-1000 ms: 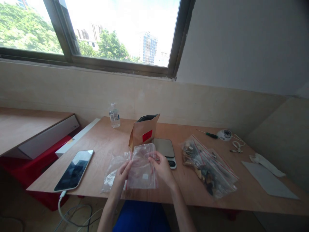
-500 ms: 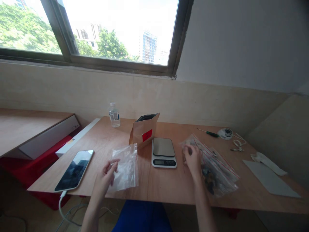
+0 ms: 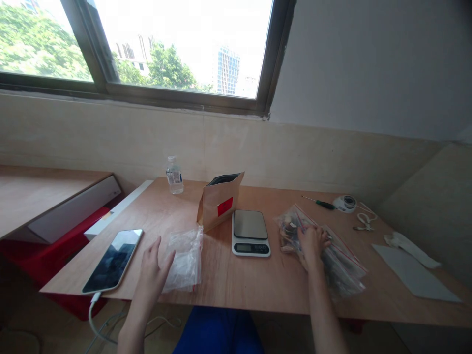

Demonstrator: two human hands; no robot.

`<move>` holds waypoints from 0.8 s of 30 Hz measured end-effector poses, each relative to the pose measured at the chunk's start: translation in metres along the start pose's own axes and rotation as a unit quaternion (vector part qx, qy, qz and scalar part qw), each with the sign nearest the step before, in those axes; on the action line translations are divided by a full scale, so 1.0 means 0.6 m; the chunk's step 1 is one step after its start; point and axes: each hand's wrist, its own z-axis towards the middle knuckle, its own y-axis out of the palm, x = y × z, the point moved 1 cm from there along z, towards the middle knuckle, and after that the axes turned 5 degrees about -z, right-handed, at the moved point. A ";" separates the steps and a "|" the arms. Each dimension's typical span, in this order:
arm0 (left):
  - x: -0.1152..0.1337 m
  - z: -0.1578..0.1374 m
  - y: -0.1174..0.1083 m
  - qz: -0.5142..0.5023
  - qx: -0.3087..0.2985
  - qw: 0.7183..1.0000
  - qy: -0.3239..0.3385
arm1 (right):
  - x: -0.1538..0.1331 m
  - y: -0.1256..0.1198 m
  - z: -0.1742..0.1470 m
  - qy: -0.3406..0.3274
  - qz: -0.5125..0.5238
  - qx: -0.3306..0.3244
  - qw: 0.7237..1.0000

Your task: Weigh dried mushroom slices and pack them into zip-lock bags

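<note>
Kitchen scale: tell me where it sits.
In the head view the kitchen scale sits mid-table, between the brown paper pouch and the filled zip bags.

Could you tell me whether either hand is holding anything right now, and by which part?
Nothing is lifted. The left hand lies open on the empty clear bags, at their left edge. The right hand rests on top of the filled zip bags; whether it grips them cannot be told.

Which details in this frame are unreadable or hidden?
- Scale display, head view: too small to read.
- Filled zip bags: contents blurred, partly covered by the right hand.
- Kraft pouch: inside hidden by its wall.
- Empty bags: near edge covered by the left hand.
</note>
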 end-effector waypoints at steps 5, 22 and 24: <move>0.012 -0.015 0.038 -0.037 -0.108 0.992 0.051 | -0.017 -0.049 0.010 -0.014 0.117 0.039 0.992; 0.213 -0.076 0.077 -0.341 -0.223 0.913 -0.019 | -0.196 -0.191 -0.220 -0.219 0.499 -0.196 0.815; 0.228 -0.086 0.082 -0.359 -0.183 0.915 -0.036 | -0.199 -0.198 -0.235 -0.232 0.520 -0.226 0.790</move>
